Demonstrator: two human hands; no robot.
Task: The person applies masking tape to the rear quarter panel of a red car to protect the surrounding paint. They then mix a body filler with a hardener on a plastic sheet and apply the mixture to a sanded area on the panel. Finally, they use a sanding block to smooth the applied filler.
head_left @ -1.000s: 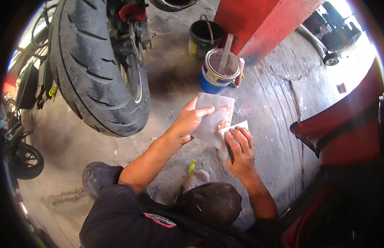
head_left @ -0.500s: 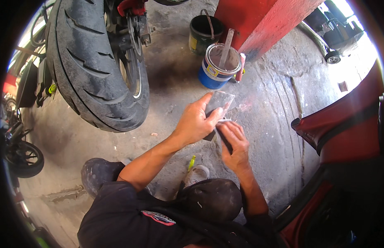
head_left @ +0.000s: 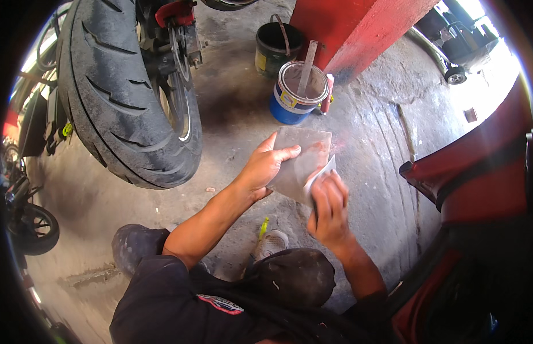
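My left hand (head_left: 262, 169) grips a flat, smeared grey plate (head_left: 305, 140) by its left side, with the thumb laid across its face. A whitish smear shows around the middle of the plate. Against the lower right of the plate, my right hand (head_left: 330, 209) is closed around a thin, flat spreader (head_left: 325, 171) with a pale edge and a dark part under the fingers. The fingers of that hand are slightly blurred. Beyond the plate stands an open blue-and-white can (head_left: 286, 113) with a flat stick (head_left: 307, 66) leaning up out of it.
A motorcycle tyre (head_left: 100, 92) looms at left. Behind the can are a black bucket (head_left: 272, 60) and a red pillar (head_left: 358, 34). A red body panel (head_left: 478, 166) juts in from the right. My shoe (head_left: 272, 243) and a yellow-green object (head_left: 264, 227) are below my hands.
The plate has turned from a steep tilt to face upward, showing its broad surface. My right hand has shifted slightly, bringing the spreader's pale edge onto the plate's right part.
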